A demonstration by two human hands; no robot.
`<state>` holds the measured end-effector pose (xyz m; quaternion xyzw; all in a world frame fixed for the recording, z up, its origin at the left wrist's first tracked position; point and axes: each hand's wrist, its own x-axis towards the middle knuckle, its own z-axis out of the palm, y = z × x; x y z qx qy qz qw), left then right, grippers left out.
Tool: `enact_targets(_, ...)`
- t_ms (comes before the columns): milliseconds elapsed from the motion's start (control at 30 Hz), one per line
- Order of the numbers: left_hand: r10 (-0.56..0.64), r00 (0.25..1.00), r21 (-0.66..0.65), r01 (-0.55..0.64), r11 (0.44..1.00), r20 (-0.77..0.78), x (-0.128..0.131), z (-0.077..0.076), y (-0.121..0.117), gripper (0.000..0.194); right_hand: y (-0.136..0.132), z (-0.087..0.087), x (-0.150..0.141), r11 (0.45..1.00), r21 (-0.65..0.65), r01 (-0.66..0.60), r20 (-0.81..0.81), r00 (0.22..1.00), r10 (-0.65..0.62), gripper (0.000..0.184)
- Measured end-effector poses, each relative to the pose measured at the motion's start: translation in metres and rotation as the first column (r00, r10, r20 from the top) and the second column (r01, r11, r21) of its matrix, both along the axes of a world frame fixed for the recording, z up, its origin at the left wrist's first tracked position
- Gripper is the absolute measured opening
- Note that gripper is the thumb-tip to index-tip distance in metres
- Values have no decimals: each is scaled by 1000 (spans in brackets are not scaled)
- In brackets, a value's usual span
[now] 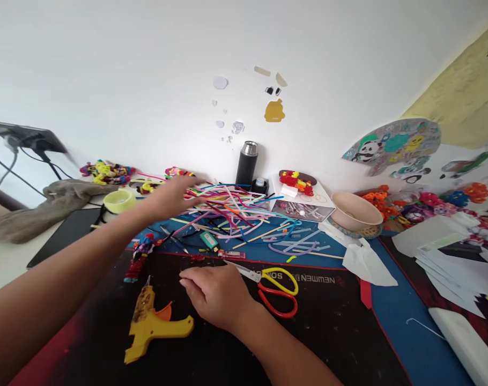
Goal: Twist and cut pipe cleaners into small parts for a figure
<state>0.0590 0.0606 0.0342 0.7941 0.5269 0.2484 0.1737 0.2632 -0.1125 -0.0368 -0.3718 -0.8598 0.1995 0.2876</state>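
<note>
My left hand (174, 197) reaches over a pile of coloured pipe cleaners (236, 206), its fingers stretched out and partly blurred. Closer to me, my right hand (217, 295) rests on the black mat (316, 343) with its fingers curled together; whatever they may hold is hidden. A pair of scissors (278, 289) with yellow and red handles lies just right of that hand. To its left is a yellow glue gun (151, 327), its nozzle pointing away. A small pipe-cleaner figure (141, 257) in red and blue lies beyond the nozzle.
A black thermos (247, 163) stands against the wall, with a small dark bottle (259, 186) beside it. A beige bowl (356, 214) and crumpled tissue (367, 262) are at the right. A green cup (119, 201) stands at the left. A white glue stick (465, 343) is unconfirmed; its shape is a long white object.
</note>
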Motion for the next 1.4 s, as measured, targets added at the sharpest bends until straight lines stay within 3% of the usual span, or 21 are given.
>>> enact_targets(67,-159,966,14,165,986,-206,20,-7,-12,61,0,2,0,1000,12,-17,0,1000,17,29)
enact_targets(133,-244,896,-26,253,967,-371,37,-15,-20,68,2,3,1,1000,12,-9,6,1000,9,30)
enact_targets(333,-232,872,-37,240,970,-432,55,-37,-9,66,3,-4,4,999,-12,30,18,999,-30,27)
enact_targets(467,-201,879,-19,214,977,-431,55,-40,6,67,1,-8,2,1000,15,1,50,999,-2,26)
enact_targets(667,-194,885,-26,202,979,-423,49,-24,28,50,2,-6,0,1000,31,-5,157,988,0,28)
enact_targets(833,-116,909,-16,120,993,-401,37,7,60,50,1,0,-2,1000,16,-20,223,975,16,28)
enact_targets(1000,-121,913,-63,104,993,-391,32,31,84,40,1,4,-3,1000,-19,-24,270,962,29,29)
enact_targets(1167,-105,915,-65,86,994,-389,33,38,90,43,1,5,-4,999,-29,-29,298,954,36,30)
enact_targets(1400,-120,904,-74,98,992,-411,33,34,90,47,0,6,-5,999,-46,-30,343,938,44,31)
